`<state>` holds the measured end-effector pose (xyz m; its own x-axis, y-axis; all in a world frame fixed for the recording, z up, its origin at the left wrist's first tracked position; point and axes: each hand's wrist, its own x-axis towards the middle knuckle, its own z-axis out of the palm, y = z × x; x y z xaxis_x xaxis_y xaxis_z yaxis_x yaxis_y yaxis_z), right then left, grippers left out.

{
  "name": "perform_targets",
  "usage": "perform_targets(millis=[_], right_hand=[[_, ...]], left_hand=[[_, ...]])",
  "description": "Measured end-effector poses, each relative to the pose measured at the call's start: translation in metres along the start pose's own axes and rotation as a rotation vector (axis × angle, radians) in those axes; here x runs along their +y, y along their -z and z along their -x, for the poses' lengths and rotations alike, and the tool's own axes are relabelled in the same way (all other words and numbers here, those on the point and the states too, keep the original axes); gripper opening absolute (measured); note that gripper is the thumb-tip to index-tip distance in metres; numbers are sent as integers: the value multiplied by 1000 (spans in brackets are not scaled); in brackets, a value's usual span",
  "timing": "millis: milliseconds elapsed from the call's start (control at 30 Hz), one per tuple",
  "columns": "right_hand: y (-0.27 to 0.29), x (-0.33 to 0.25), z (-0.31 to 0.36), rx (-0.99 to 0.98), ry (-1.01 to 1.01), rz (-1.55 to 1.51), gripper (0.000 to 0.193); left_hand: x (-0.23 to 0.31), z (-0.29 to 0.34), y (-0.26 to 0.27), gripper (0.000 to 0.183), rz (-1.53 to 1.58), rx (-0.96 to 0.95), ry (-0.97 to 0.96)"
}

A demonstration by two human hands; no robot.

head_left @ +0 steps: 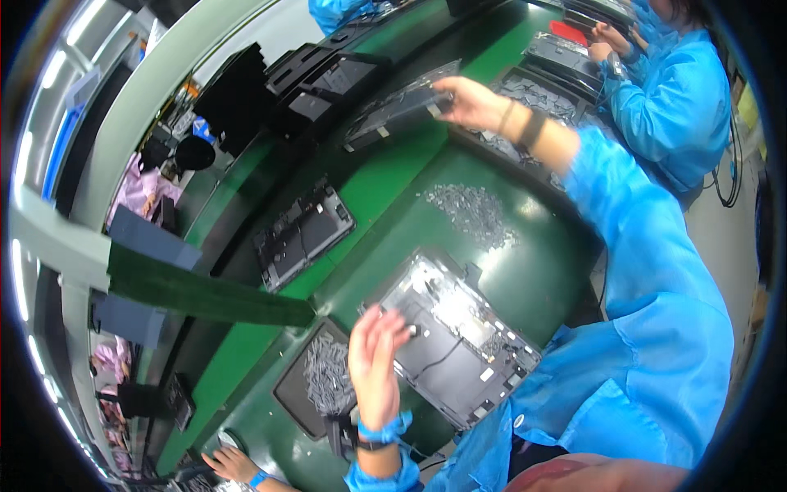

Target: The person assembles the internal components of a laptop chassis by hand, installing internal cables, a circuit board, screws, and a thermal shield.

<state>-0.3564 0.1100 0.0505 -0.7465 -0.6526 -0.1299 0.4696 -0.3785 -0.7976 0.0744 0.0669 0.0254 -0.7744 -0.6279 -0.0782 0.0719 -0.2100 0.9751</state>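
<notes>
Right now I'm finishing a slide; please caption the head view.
Right grip holding flat dark panel, left grip near grey rectangular casing.

No legible lettering or numbers — small white label-like patches (486, 375) on the dark casing (447, 392) — too small for reading.

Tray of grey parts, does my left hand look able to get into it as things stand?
Probably yes: the left hand is close beside the tray, whose heaped parts lie largely uncovered. Whether the fingers already hold something is too blurred to tell.
</notes>
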Motion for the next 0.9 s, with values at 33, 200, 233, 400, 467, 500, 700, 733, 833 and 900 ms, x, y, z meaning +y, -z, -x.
perform_targets(millis=[33,200,233,400,467,500,700,733,833,900], right_hand=[[12,21,18,-23,29,-40,11],[-36,78,204,-88,38,-136,26],[-46,90,238,-72,39,-150,29],[-50,140,325,-99,-15,-157,42],[-7,130,335,-406,-229,-147,42],[14,126,340,-704,-422,-133,41],[6,38,311,-1195,-20,1073,18],[-3,36,302,-1100,199,1150,16],[-37,36,275,-964,630,1281,13],[-51,53,250,-909,902,1392,15]], left_hand=[[0,-23,-14,53,26,-45,24],[-13,-47,-48,67,314,-66,91],[-14,-46,-54,66,356,-19,93],[-39,-24,-31,42,399,109,-78],[-37,-4,-10,39,375,110,-54],[-34,5,0,38,341,105,-16],[-50,54,23,33,220,158,124],[-53,59,21,32,228,203,147],[-61,62,23,33,219,235,128],[-62,66,24,34,177,224,118]])
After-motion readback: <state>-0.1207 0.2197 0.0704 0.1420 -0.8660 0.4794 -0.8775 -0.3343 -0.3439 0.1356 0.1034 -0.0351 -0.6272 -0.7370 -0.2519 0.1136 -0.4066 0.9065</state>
